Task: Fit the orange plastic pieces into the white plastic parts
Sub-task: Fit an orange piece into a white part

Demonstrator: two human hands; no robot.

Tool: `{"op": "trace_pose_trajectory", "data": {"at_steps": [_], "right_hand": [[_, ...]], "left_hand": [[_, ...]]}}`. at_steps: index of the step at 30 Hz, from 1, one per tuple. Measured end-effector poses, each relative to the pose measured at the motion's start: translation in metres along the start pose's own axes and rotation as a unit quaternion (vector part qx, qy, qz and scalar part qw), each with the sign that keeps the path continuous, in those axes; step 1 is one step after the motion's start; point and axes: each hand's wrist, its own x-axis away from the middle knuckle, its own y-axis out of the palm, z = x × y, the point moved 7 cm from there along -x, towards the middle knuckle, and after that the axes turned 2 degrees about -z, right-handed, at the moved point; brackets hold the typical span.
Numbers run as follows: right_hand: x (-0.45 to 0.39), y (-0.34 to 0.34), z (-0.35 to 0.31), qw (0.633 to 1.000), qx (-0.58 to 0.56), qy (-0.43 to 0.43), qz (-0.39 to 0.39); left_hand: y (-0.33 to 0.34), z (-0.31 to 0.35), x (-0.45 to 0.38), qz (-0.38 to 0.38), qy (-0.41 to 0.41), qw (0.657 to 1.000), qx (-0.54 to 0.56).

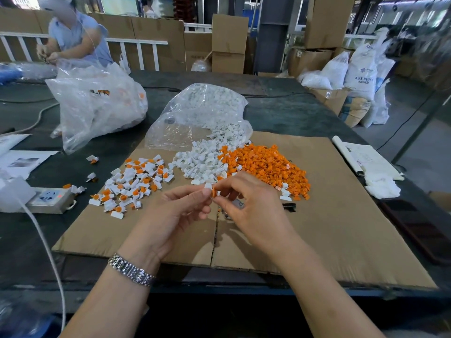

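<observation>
On a flat cardboard sheet (317, 235) lie a heap of orange plastic pieces (266, 167), a heap of white plastic parts (200, 164) and, to the left, a spread of assembled white-and-orange parts (134, 184). My left hand (180, 213) and my right hand (249, 203) meet above the sheet's middle. Between their fingertips sits an orange piece (214, 192) against a small white part (208, 186). My left thumb and forefinger pinch the white part; my right fingers pinch the orange piece.
A clear bag of white parts (205, 106) lies open behind the heaps, and a larger bag (97, 103) stands at the left. A power strip (51, 198) with a white cable sits at the left edge. Papers (366, 162) lie right. A person works at the far left.
</observation>
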Motion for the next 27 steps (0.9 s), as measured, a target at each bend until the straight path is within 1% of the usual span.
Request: {"op": "trace_pose_trajectory", "data": {"at_steps": [7,12,15,23,27], "right_hand": [[0.002,-0.003,0.000,0.999,-0.037,-0.005,-0.009],[0.002,-0.008,-0.001,0.999,-0.049,0.001,0.019],[0.002,-0.010,-0.001,0.998,-0.054,0.007,0.018],[0.001,-0.009,-0.004,0.999,-0.050,-0.002,-0.003],[0.003,-0.004,0.003,0.998,-0.066,0.012,-0.014]], "left_hand": [[0.004,0.000,0.002,0.020,0.002,0.999,0.029],[0.010,0.002,0.006,0.017,0.006,0.999,0.038],[0.012,0.004,0.008,0.020,0.006,0.999,0.042],[0.008,0.007,0.008,0.024,-0.003,1.000,0.005],[0.006,0.006,0.004,0.044,0.000,0.999,-0.002]]}}
